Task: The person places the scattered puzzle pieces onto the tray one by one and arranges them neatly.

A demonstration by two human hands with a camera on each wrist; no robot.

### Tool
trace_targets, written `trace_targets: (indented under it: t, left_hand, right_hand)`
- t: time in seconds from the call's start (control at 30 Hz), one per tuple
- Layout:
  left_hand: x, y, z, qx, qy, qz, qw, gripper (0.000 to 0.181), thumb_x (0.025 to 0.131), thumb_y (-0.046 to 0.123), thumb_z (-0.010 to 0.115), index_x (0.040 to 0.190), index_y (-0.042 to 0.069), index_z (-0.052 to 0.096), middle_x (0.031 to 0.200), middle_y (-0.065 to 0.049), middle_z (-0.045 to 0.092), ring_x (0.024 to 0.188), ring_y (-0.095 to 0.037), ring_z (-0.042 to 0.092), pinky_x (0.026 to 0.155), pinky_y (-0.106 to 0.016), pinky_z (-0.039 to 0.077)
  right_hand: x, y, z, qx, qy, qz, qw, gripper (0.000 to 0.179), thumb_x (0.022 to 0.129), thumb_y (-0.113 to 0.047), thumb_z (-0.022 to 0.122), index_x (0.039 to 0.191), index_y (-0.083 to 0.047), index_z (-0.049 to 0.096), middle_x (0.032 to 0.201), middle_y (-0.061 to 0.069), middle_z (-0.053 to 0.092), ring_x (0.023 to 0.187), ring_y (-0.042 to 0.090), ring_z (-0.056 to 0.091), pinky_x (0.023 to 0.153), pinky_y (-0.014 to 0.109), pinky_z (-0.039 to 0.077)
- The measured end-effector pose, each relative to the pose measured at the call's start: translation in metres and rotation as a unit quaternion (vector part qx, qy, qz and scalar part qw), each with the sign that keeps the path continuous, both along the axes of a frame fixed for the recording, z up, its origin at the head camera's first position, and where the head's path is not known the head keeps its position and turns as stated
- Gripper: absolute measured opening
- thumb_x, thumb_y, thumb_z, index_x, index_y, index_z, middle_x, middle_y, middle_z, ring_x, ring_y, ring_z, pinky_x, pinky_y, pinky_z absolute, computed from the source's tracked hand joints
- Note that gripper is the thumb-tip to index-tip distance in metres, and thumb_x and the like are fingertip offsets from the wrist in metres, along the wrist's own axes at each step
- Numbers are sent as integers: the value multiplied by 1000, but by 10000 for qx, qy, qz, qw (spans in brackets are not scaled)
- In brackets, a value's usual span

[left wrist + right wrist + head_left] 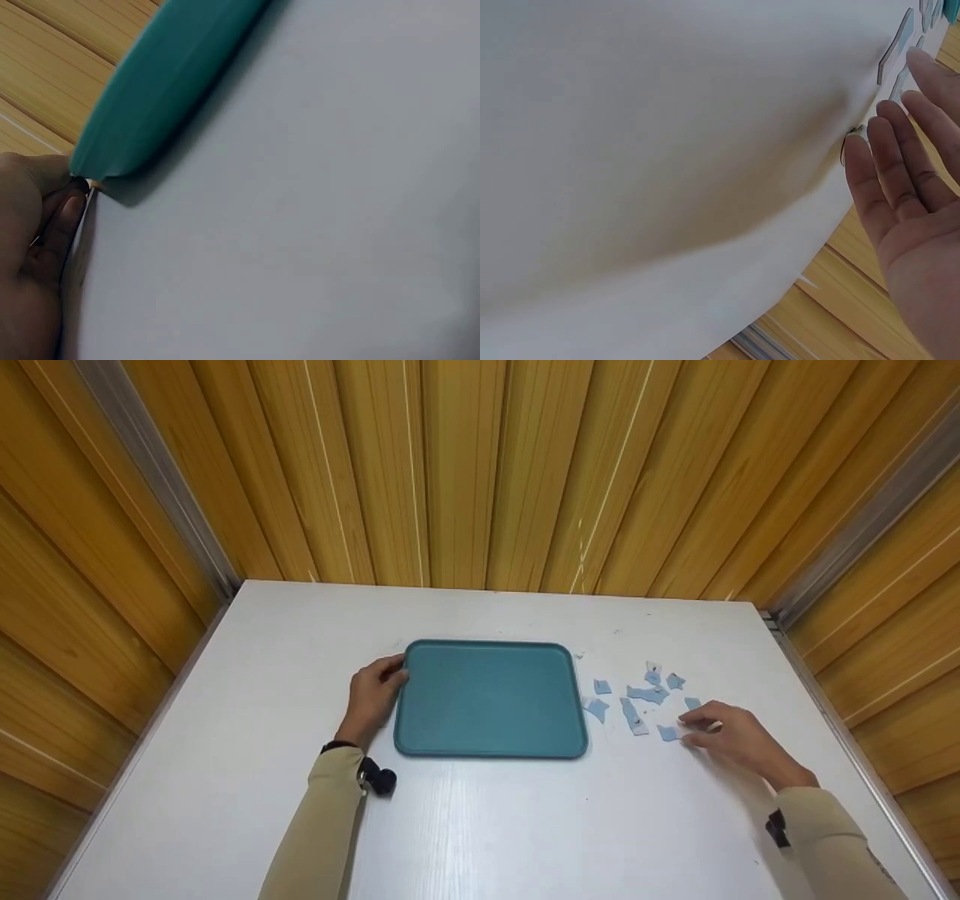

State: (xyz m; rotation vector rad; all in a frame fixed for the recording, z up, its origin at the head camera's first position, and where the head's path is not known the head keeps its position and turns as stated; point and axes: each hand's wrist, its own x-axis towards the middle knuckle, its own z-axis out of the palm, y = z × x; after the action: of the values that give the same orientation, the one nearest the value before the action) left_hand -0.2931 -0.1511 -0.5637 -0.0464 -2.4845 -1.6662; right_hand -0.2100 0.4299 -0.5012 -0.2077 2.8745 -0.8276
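Observation:
A teal rectangular tray [491,701] lies flat on the white table. My left hand [373,691] grips its left rim, thumb at the edge; in the left wrist view the fingers [60,225] are tucked low beside the tray corner [142,112]. To the right of the tray lie several flat, irregular light-blue and white puzzle-like pieces [630,715]. Over the nearest of these, my right hand [739,739] hovers with thumb and fingers apart, the fingertips right by one small piece [667,733]. The right wrist view shows its fingers [900,165] loosely extended.
The white table [480,825] meets a yellow wood-patterned corrugated wall [457,472] at the back, with similar panels on both sides. Another blue piece [676,681] lies toward the far right of the group. A metal strip [840,720] runs along the table's right edge.

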Motion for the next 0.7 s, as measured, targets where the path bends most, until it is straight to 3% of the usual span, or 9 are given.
trace_targets:
  t: [0.4, 0.7]
  left_hand:
    - [0, 4, -2, -19, 106, 162, 9998, 35, 105, 9, 66, 139, 0, 68, 132, -18, 70, 122, -31, 65, 104, -46, 51]
    - [0, 3, -4, -31, 252, 243, 9994, 34, 103, 9, 69, 136, 1, 71, 129, -18, 72, 120, -30, 66, 103, -45, 51]
  right_hand:
    - [-2, -7, -7, 207, -158, -113, 9996, 23, 96, -10, 79, 118, -4, 78, 111, 10, 70, 105, 34, 64, 101, 58, 53]
    - [-2, -10, -8, 312, -63, -29, 9995, 21, 95, -10, 80, 114, -3, 77, 107, 9, 70, 100, 30, 64, 97, 52, 56]
